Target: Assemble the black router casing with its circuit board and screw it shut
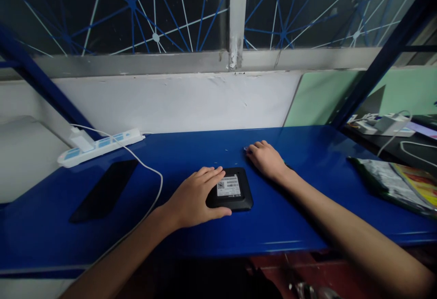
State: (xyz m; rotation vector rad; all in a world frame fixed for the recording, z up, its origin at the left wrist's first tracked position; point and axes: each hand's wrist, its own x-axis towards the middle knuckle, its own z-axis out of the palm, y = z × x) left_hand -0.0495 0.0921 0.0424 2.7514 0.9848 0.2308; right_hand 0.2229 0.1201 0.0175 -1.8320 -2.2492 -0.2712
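Left hand [196, 199] spreads wide against the box [235, 187]; right hand [266, 158] curls on the table [218, 240], grip unclear.

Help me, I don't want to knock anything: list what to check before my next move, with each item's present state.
1. Left hand on the black box: ok, it lies over the left part.
2. Label facing up: ok, though the hand may hide a little of it.
3. Black box within the edges of the table: ok.
4. What the right hand has at its fingertips: cannot tell, something too small to make out.
5. Cable free of the left forearm: cannot tell, they run close together.
6. Packet apart from the right forearm: ok.
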